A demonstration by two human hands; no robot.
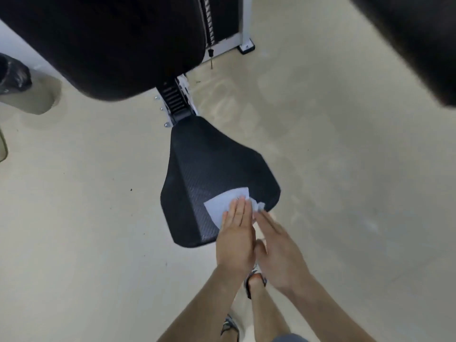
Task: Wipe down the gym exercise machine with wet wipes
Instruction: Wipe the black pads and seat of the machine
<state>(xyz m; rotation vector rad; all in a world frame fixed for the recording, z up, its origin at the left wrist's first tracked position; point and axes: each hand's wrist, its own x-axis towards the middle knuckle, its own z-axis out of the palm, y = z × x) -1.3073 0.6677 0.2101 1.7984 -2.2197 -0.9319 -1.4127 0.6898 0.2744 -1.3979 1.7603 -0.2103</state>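
The exercise machine's black textured seat [212, 166] is in the middle of the view, below its large black back pad [103, 40]. A white wet wipe [222, 203] lies on the seat's near right corner. My left hand [235, 233] presses flat on the wipe with its fingers together. My right hand [278, 248] is beside it, fingers extended, its fingertips touching the wipe's crumpled right edge [257, 206].
The seat's adjustment post [176, 99] and the white frame with its weight stack [222, 21] stand behind. Another black pad [414, 40] fills the top right. A bin with a black bag [14, 75] is at left. My sandalled feet [254, 282] stand on the beige floor.
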